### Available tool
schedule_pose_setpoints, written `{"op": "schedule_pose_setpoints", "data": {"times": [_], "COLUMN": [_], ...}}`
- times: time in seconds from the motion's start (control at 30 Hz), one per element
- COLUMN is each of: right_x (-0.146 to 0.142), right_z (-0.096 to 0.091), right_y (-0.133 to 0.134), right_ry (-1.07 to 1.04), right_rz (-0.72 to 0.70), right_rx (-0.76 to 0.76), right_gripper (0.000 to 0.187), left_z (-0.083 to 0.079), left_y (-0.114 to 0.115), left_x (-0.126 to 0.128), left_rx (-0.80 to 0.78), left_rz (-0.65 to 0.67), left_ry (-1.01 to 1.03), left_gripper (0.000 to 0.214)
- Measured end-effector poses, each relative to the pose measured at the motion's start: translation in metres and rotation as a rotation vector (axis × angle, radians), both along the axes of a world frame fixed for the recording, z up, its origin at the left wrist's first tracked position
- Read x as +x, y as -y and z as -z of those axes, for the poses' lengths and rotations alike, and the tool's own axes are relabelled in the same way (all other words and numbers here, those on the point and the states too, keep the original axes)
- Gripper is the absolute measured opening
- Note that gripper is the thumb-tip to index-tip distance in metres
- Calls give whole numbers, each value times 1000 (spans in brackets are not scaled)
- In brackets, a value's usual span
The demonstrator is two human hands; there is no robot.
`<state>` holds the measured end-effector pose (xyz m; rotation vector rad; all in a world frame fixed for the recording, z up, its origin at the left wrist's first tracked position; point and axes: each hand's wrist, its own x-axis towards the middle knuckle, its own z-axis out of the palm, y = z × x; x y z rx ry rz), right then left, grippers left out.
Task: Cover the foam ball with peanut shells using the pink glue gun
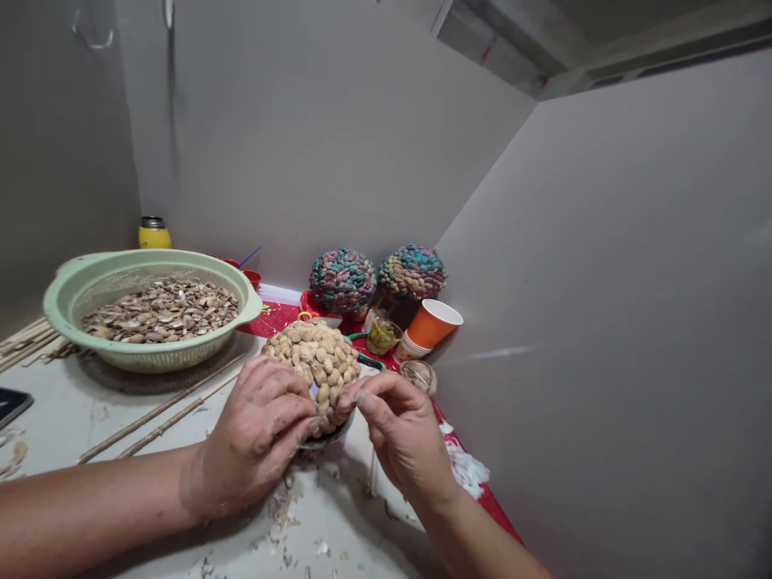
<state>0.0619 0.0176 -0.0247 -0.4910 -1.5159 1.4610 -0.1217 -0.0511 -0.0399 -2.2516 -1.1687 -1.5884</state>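
A ball covered in peanut shells [314, 360] sits in front of me on a small dark dish. My left hand [256, 434] curls around its lower left side, fingers pressed to the shells. My right hand [398, 426] pinches at the ball's lower right edge, thumb and forefinger closed on one shell there. Both hands look dusty.
A pale green colander [66, 293] full of peanut shells stands at the left. Thin bamboo sticks [160, 414] lie on the table. Two yarn-wrapped balls [343, 280], stacked orange paper cups [431, 323], a yellow bottle [154, 233] and a red mat [274, 320] lie behind. Walls close in at right.
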Motion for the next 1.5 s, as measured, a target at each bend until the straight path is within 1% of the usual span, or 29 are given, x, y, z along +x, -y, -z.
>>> {"op": "schedule_pose_setpoints", "data": {"times": [0.07, 0.13, 0.27, 0.53, 0.6, 0.7, 0.8, 0.9, 1.0, 1.17, 1.37, 1.43, 1.5], "right_x": [1, 2, 6, 6, 5, 2, -1, -1, 2, 6, 6, 7, 10], "right_z": [-2, -3, -3, -4, -5, -6, -6, -3, -2, -2, 0, -1, -4], "right_y": [0, 1, 3, 8, 8, 8, 11, 13, 13, 13, 14, 13, 11], "right_ry": [0, 23, 68, 98, 70, -15, -52, -14, 22, 46, 39, 47, 83], "right_rz": [-12, 8, 92, 96, 69, -5, -45, -46, -16, 39, 41, 89, 193], "right_rx": [-35, -50, -35, -16, -56, -161, -231, -188, -117, -53, -106, -42, 76], "right_gripper": [16, 18, 12, 9, 9, 11, 12, 8, 6, 6, 12, 10, 7], "left_z": [-1, -1, 0, 0, -2, -5, -7, -6, -5, -2, -2, -2, 1], "left_y": [1, 2, 2, -1, 1, 5, 7, 7, 6, 6, 9, 7, 3], "left_x": [1, 1, 0, -1, 1, 3, 5, 6, 6, 6, 6, 4, 0], "left_rx": [7, 11, 22, 18, 4, -10, -15, -18, -54, -130, -123, -95, -58], "left_rz": [5, 7, -16, -19, 4, 64, 64, 42, 96, 167, 170, 173, 139], "left_ry": [3, 15, 40, 68, 72, 98, 126, 151, 188, 258, 188, 190, 206], "left_gripper": [16, 17, 16, 14, 15, 16, 17, 18, 17, 16, 15, 15, 19]}}
